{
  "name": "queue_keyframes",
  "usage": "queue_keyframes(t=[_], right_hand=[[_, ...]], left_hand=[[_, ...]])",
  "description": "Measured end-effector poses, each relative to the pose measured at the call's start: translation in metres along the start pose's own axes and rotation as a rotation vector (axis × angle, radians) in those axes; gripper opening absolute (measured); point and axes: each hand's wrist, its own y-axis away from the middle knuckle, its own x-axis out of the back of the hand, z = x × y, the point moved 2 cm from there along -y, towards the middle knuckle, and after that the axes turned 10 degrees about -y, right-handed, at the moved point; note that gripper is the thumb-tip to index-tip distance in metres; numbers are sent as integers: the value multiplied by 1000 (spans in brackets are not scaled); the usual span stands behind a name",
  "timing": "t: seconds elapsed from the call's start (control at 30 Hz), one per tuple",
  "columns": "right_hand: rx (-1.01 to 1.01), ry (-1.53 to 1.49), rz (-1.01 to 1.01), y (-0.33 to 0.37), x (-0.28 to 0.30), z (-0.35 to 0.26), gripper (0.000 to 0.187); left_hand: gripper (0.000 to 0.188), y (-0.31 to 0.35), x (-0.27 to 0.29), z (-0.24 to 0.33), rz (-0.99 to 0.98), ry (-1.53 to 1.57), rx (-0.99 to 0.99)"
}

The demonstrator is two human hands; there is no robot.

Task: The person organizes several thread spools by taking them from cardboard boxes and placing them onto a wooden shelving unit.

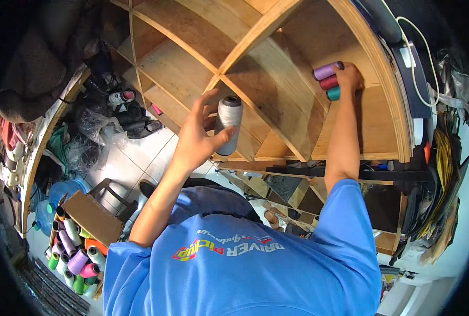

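Thumb and fingers of the raised left hand (196,138) pinch a grey spool (228,126); the right hand (350,78), arm extended, touches three coloured spools (328,82) inside a wooden shelf (376,126); its grip I cannot tell.

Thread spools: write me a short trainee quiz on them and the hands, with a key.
1. Choose: the held spool in the left hand is A) green, B) grey, C) pink.
2. True or false: the right hand is down by the cardboard.
3. Name the colour between the purple spool and the teal spool.

Key: 1. B. 2. False; it is in the wooden compartment. 3. Dark red.
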Motion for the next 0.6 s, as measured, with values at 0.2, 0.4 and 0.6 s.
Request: queue_keyframes(t=[0.2,0.4,0.6], right_hand=[[117,51,102,-4,4,18,53],[34,-957,-484,86,62,-76,45],[310,-1039,-753,188,96,-118,53]], left_hand=[[77,-4,-11,5,-95,-52,-12],[82,-27,-25,29,-49,-257,-172],[86,-54,-58,45,-42,-319,-350]])
